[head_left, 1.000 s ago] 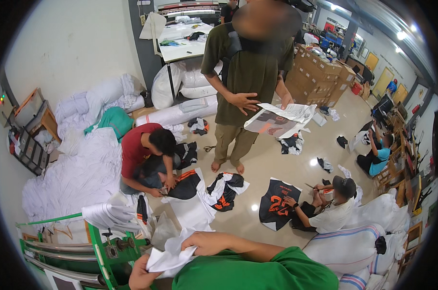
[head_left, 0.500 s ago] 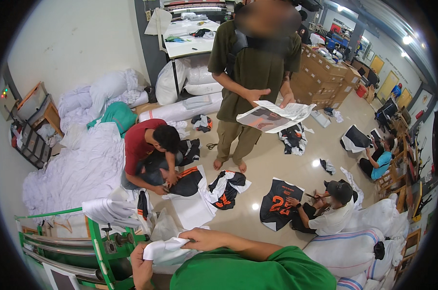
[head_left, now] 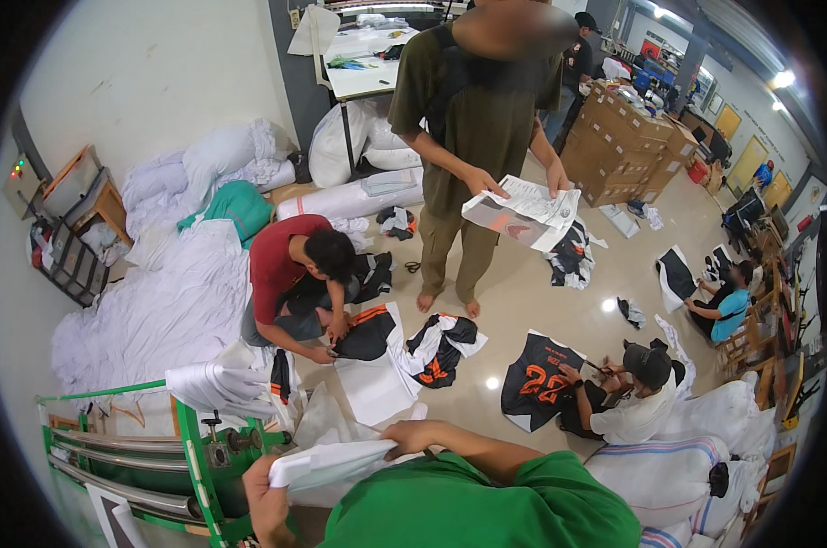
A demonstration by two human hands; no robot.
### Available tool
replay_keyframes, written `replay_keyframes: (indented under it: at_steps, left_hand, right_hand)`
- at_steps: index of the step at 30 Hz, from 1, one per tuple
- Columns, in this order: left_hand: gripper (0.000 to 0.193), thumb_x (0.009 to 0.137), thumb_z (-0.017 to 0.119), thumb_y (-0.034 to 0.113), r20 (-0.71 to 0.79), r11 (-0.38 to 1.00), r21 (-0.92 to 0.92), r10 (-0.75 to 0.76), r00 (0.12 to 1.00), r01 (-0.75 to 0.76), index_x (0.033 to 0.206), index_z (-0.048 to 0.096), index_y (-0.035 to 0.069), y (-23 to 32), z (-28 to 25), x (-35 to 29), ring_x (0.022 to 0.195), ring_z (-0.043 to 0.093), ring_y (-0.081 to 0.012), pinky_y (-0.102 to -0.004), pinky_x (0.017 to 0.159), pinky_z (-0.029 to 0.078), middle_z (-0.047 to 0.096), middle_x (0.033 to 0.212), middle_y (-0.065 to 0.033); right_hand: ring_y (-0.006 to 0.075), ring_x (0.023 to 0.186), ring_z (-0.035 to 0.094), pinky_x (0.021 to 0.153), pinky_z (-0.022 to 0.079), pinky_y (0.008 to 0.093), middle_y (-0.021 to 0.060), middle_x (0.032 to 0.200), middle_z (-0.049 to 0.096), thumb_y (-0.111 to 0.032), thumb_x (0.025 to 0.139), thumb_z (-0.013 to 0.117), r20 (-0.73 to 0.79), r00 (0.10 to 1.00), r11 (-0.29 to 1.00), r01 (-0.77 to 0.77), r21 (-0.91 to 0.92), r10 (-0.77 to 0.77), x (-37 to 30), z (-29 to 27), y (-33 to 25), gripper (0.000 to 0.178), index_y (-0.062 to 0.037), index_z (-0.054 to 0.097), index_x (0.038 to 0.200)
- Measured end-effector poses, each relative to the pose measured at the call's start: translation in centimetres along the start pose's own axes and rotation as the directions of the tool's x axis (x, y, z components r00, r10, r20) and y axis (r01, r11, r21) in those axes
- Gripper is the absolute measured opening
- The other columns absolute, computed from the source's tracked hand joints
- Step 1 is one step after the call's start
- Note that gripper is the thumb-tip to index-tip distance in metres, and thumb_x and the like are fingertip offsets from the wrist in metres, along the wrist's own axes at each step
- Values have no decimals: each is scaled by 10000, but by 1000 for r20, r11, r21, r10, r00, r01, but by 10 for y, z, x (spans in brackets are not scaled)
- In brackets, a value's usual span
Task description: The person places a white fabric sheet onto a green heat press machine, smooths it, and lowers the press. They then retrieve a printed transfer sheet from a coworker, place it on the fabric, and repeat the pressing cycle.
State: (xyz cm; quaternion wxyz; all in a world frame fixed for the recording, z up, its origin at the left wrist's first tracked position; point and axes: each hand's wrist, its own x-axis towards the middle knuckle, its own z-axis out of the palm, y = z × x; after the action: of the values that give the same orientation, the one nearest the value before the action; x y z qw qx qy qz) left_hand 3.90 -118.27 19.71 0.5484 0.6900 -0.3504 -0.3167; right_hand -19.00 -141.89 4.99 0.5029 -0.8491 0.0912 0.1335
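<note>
A white cloth piece (head_left: 333, 459) is stretched between my two hands, close in front of my green shirt. My left hand (head_left: 266, 498) is closed round its left end, beside the green-framed roller machine (head_left: 158, 464). At the cloth's right end my right hand (head_left: 411, 438) grips it, fingers bent over the edge. Parts of the fingers on both hands are hidden. Just past the cloth lies a crumpled whitish plastic sheet (head_left: 320, 425). More white fabric (head_left: 217, 388) hangs over the machine's far corner.
A crouching person in red (head_left: 290, 269) handles black-and-orange jersey pieces (head_left: 363, 336). Another in olive (head_left: 464, 137) stands holding a printed sheet (head_left: 528, 212). At right, a capped person (head_left: 642, 402) cuts round a black jersey panel (head_left: 539, 379) beside stuffed white sacks (head_left: 660, 475).
The cloth between my hands has gone from bunched to spread wider, and my right hand has moved rightward. The standing person has lowered their head and shifted the printed sheet.
</note>
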Motion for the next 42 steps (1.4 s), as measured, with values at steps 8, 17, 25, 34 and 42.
replay_keyframes:
  at_steps: [8, 17, 25, 34, 42]
  left_hand:
    - [252, 941, 645, 252, -204, 866, -420, 201, 958, -271, 1107, 625, 63, -10, -92, 2, 762, 614, -289, -443, 708, 515, 593, 858, -100]
    - [142, 961, 673, 135, -54, 952, 274, -123, 991, 133, 875, 658, 24, -15, -98, 10, 734, 559, -120, -321, 634, 434, 634, 803, -12]
    - [199, 957, 617, 147, -156, 331, 940, 197, 968, 84, 1049, 680, -17, -44, -122, 9, 950, 652, -208, -416, 825, 489, 686, 935, -75]
    - [269, 1053, 565, 176, -416, 943, -227, 131, 900, -242, 1180, 703, -17, 56, -164, -6, 960, 636, -79, -270, 860, 507, 719, 1052, -15]
    - [269, 1054, 573, 198, -510, 932, 78, 343, 789, -354, 1204, 679, 1, 163, -212, -32, 909, 628, -76, -249, 766, 491, 696, 1068, -12]
  right_hand:
    - [330, 1021, 713, 855, 534, 446, 150, 1104, 747, -275, 914, 730, -38, 998, 979, -45, 198, 53, -41, -49, -17, 313, -80, 717, 1158]
    - [399, 928, 708, 824, 543, 464, 209, 953, 743, -123, 842, 676, -263, 965, 991, -41, -126, 7, -43, -77, -87, 262, -40, 727, 1085]
    - [291, 943, 708, 871, 543, 386, 162, 968, 748, -16, 778, 673, -348, 934, 929, -194, -317, 77, -4, -108, -80, 257, 14, 732, 1027]
    - [96, 783, 486, 720, 425, 269, -16, 825, 512, -30, 950, 502, -617, 758, 972, 91, -217, -209, 7, -217, -139, 164, -12, 622, 1061]
    - [45, 767, 408, 660, 337, 227, -64, 803, 482, -104, 1015, 639, -595, 581, 829, 327, -455, -556, 17, -278, -240, 129, -16, 596, 930]
